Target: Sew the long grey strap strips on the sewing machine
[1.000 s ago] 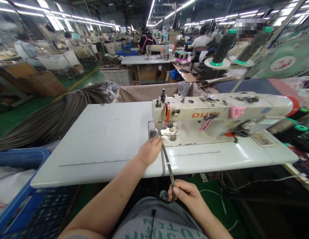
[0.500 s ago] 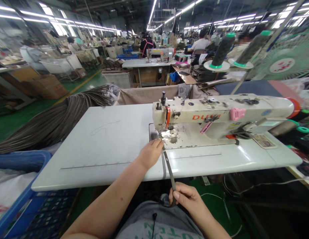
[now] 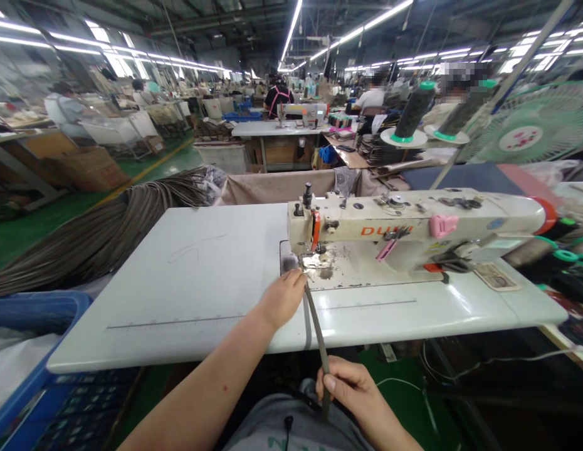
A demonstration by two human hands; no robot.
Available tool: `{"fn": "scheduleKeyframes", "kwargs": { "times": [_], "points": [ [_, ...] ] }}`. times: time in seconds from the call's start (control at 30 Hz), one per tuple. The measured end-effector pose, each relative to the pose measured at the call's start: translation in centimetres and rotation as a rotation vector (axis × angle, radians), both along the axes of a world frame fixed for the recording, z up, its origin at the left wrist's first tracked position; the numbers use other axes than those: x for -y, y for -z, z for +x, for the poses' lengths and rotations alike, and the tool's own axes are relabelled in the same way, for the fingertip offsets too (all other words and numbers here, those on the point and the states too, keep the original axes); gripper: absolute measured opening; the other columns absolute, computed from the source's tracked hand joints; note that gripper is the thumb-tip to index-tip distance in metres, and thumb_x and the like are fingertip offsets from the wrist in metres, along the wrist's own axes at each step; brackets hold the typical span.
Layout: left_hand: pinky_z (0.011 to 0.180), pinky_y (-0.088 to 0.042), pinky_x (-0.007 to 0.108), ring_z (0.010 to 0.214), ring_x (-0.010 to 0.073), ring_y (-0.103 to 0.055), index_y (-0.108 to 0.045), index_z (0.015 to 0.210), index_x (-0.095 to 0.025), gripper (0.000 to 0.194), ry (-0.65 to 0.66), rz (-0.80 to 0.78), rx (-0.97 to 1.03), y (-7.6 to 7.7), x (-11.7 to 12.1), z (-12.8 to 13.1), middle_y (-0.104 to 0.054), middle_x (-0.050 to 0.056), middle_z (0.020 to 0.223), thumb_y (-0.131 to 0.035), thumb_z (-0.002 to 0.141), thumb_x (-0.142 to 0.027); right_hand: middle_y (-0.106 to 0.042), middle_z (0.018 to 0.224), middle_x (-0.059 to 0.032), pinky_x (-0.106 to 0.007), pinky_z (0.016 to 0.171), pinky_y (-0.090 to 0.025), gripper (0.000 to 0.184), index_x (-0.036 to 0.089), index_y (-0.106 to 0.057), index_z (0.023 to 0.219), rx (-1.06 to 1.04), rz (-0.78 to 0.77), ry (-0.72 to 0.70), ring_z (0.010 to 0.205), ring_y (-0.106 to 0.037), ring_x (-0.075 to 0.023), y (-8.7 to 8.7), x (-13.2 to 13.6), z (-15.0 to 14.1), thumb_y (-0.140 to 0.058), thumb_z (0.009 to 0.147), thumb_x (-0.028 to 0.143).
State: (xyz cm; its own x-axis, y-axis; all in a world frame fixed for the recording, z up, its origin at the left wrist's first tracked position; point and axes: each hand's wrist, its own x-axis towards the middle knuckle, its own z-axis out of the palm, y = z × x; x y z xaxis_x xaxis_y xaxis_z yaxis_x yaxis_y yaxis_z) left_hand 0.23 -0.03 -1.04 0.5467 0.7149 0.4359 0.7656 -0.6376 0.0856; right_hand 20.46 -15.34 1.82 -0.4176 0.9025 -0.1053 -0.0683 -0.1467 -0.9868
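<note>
A narrow grey-brown strap point(image 3: 316, 318) runs from the sewing machine point(image 3: 414, 225) toward my body. My left hand point(image 3: 284, 295) rests on the table just in front of the presser foot point(image 3: 315, 255), its fingers closed together on the strap's far part. The fingertips partly hide the strap there. Below the table's front edge, my right hand point(image 3: 345, 383) pinches the strap between thumb and fingers. A length of strap hangs below that grip against the grey shirt point(image 3: 273, 432).
A long bundle of grey-brown strips point(image 3: 108, 232) lies beyond the table point(image 3: 202, 269) on the left. A blue crate point(image 3: 47, 307) stands at the left front. Thread cones point(image 3: 416, 113) and a fan point(image 3: 526, 134) stand behind the machine. Other people sit further back.
The strap's slotted part, seen between my hands before, no longer shows. Below my right hand, the strap hangs straighter instead of curling. Both hands stay near the same places; the view has tilted slightly.
</note>
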Motion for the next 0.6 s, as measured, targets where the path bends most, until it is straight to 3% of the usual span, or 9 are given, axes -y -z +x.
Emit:
{"fn": "scheduleKeyframes", "kwargs": {
  "times": [0.33, 0.6],
  "points": [
    [0.116, -0.051, 0.044, 0.132, 0.0258, -0.061, -0.057, 0.131, -0.015, 0.033, -0.013, 0.018, -0.026, 0.8, -0.5, 0.1, -0.066, 0.015, 0.132, -0.046, 0.101, -0.015, -0.062, 0.072, -0.0029, -0.029, 0.067, -0.045, 0.045, 0.016, -0.075, 0.073, -0.025, -0.002, -0.026, 0.069, -0.057, -0.0169, 0.3, -0.1, 0.1, -0.071, 0.093, 0.056],
    [0.105, -0.059, 0.041, 0.119, 0.0264, -0.069, -0.063, 0.129, -0.016, 0.034, 0.065, 0.147, 0.044, 1.2, 0.0, -0.7, -0.071, 0.014, 0.123, -0.046, 0.100, -0.015, -0.067, 0.077, -0.0020, -0.027, 0.069, -0.046, 0.041, 0.016, -0.079, 0.077, -0.080, 0.014, -0.016, 0.070, -0.059, -0.0145, -0.5, 0.2, 0.1, -0.080, 0.085, 0.056]
  ]
}}
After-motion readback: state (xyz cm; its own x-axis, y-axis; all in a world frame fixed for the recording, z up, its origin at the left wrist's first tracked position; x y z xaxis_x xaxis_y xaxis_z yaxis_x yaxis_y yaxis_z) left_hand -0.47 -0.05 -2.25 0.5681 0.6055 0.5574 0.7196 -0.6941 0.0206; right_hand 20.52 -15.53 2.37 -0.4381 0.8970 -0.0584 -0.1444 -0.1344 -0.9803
